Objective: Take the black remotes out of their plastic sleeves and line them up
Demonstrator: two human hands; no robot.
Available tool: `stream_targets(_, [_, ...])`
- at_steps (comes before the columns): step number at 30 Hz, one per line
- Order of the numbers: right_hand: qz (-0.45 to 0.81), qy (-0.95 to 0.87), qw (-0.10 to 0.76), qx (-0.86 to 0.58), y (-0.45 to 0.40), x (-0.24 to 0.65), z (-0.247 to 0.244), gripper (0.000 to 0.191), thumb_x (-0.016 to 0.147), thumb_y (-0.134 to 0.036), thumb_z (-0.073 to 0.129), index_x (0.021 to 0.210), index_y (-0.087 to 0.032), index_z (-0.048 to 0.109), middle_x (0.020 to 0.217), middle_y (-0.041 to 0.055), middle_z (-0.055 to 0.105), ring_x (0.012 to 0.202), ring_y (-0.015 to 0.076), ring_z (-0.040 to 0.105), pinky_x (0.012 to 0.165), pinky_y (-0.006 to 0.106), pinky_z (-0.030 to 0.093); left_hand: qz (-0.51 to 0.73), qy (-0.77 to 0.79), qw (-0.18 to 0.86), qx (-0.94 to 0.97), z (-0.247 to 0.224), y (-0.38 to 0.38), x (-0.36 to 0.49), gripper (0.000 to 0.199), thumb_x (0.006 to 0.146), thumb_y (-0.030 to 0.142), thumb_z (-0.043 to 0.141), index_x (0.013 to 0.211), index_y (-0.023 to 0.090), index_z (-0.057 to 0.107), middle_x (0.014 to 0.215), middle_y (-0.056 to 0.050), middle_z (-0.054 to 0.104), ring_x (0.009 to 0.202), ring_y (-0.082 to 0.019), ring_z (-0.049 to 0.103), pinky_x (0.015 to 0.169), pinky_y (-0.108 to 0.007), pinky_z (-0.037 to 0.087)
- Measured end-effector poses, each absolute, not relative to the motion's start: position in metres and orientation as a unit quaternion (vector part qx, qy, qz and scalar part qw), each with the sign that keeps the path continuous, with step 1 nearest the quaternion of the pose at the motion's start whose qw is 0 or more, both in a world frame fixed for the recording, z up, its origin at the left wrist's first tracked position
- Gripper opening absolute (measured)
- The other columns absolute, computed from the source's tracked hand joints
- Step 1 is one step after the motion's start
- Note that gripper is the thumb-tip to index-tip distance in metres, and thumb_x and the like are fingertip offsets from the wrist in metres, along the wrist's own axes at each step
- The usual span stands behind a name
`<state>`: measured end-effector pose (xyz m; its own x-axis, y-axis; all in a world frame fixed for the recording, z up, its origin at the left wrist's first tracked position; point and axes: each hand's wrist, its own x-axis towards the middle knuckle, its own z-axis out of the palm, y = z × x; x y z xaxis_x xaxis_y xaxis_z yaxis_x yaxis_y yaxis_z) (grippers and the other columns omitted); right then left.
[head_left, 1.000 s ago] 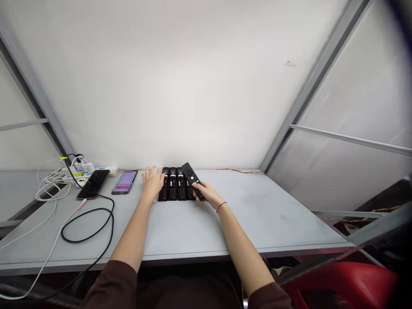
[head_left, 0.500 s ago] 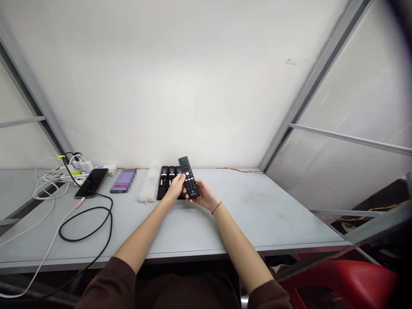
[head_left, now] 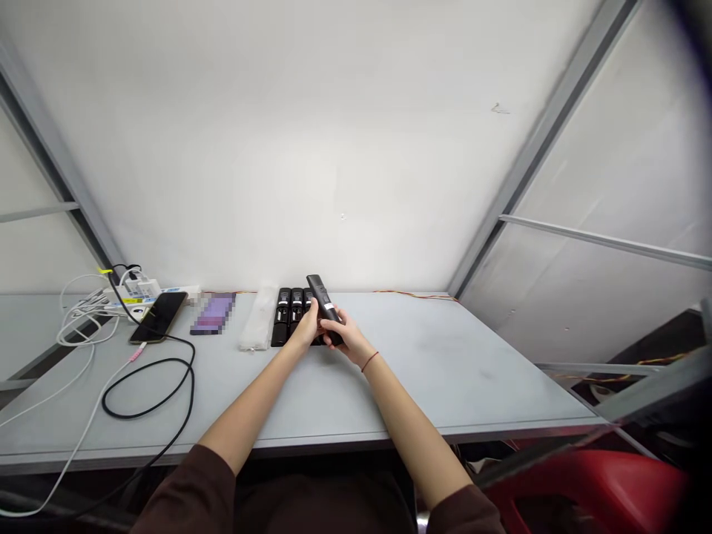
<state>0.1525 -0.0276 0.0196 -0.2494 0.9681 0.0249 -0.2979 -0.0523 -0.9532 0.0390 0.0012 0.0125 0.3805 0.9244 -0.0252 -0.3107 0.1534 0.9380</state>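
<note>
Both hands grip a black remote control (head_left: 320, 291) above the table, its back with a white label facing up. My left hand (head_left: 307, 324) is closed along its left side, and my right hand (head_left: 345, 335) wraps its lower end with the thumb across the back. Just behind and left of my hands, more black remote controls (head_left: 283, 317) lie side by side, backs up, with battery bays uncovered. My left hand partly hides the rightmost of them. Left of this row lies a clear plastic sleeve (head_left: 259, 319).
On the left of the grey table (head_left: 445, 371) are a dark phone (head_left: 159, 317), a blurred purple item (head_left: 213, 314), a power strip (head_left: 181, 290) with tangled white cables, and a looped black cable (head_left: 192, 378). A white wall (head_left: 345, 148) rises behind. A red chair (head_left: 617, 482) stands lower right.
The remote in my hands has been turned over: its button side faced up before, and now its back does. My right thumb has moved onto the back.
</note>
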Motion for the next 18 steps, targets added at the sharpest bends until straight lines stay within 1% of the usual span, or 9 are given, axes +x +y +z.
stream_targets(2, [0.599,-0.494,0.510,-0.370,-0.0270,0.1508,0.0177,0.041,0.067,-0.033,0.071,0.094,-0.023,0.043,0.059,-0.0071,0.053,0.040,0.0095,0.049,0.034,0.019,0.035,0.450,0.322,0.669,0.496,0.0124,0.0006,0.0388,0.057,0.087,0.058,0.035,0.112,0.012,0.056,0.079,-0.009,0.066,0.043,-0.011,0.053,0.041,-0.024,0.044])
stream_targets(4, [0.583,-0.500,0.507,-0.390,-0.0262,0.1498,0.0166,0.038,0.071,-0.042,0.068,0.093,-0.022,0.044,0.060,-0.0054,0.056,0.043,0.0104,0.053,0.036,0.020,0.040,0.471,0.324,0.646,0.506,0.0126,0.0007,0.0379,0.053,0.085,0.056,0.042,0.113,0.013,0.055,0.073,-0.006,0.064,0.036,-0.008,0.047,0.036,-0.023,0.039])
stream_targets(6, [0.581,-0.497,0.494,-0.414,-0.0255,0.1497,0.0167,0.035,0.075,-0.051,0.061,0.088,-0.021,0.047,0.064,-0.0019,0.060,0.044,0.0107,0.055,0.038,0.021,0.043,0.501,0.321,0.631,0.498,0.0133,0.0018,0.0363,0.049,0.085,0.054,0.044,0.109,0.013,0.057,0.072,-0.004,0.063,0.037,-0.006,0.045,0.038,-0.022,0.039])
stream_targets(8, [0.581,-0.493,0.483,-0.430,-0.0251,0.1506,0.0175,0.037,0.077,-0.056,0.055,0.082,-0.019,0.049,0.062,0.0003,0.060,0.042,0.0105,0.055,0.038,0.022,0.043,0.527,0.311,0.621,0.490,0.0142,0.0034,0.0347,0.045,0.086,0.051,0.043,0.104,0.013,0.059,0.075,-0.005,0.063,0.044,-0.006,0.048,0.046,-0.022,0.043])
stream_targets(10, [0.574,-0.497,0.486,-0.432,-0.0244,0.1524,0.0181,0.039,0.077,-0.056,0.055,0.079,-0.018,0.051,0.056,-0.0004,0.058,0.039,0.0099,0.052,0.037,0.021,0.040,0.535,0.309,0.616,0.488,0.0150,0.0041,0.0338,0.041,0.087,0.049,0.044,0.099,0.013,0.059,0.079,-0.005,0.063,0.053,-0.008,0.053,0.057,-0.024,0.047])
stream_targets(12, [0.564,-0.500,0.500,-0.427,-0.0232,0.1545,0.0178,0.038,0.076,-0.055,0.058,0.077,-0.018,0.050,0.054,-0.0017,0.056,0.039,0.0093,0.051,0.037,0.021,0.040,0.519,0.320,0.621,0.492,0.0150,0.0035,0.0341,0.039,0.086,0.048,0.045,0.094,0.013,0.058,0.075,-0.005,0.062,0.058,-0.010,0.056,0.061,-0.025,0.048])
stream_targets(14, [0.548,-0.504,0.515,-0.424,-0.0214,0.1561,0.0165,0.036,0.075,-0.053,0.060,0.077,-0.018,0.050,0.054,-0.0023,0.056,0.042,0.0098,0.052,0.040,0.021,0.043,0.484,0.328,0.634,0.506,0.0144,0.0016,0.0356,0.039,0.085,0.050,0.046,0.095,0.013,0.055,0.062,0.000,0.056,0.052,-0.010,0.054,0.058,-0.026,0.047])
stream_targets(16, [0.530,-0.512,0.528,-0.423,-0.0198,0.1568,0.0151,0.033,0.076,-0.050,0.061,0.077,-0.018,0.050,0.055,-0.0019,0.058,0.044,0.0108,0.055,0.043,0.023,0.046,0.457,0.326,0.644,0.520,0.0134,-0.0005,0.0375,0.040,0.084,0.051,0.047,0.102,0.016,0.052,0.052,0.005,0.049,0.045,-0.010,0.051,0.052,-0.025,0.045])
stream_targets(18, [0.522,-0.514,0.533,-0.423,-0.0190,0.1568,0.0147,0.030,0.077,-0.047,0.061,0.080,-0.018,0.052,0.059,-0.0011,0.060,0.046,0.0118,0.057,0.046,0.025,0.049,0.464,0.319,0.644,0.518,0.0126,-0.0016,0.0389,0.041,0.083,0.050,0.050,0.109,0.019,0.048,0.053,0.006,0.048,0.044,-0.010,0.050,0.049,-0.024,0.044])
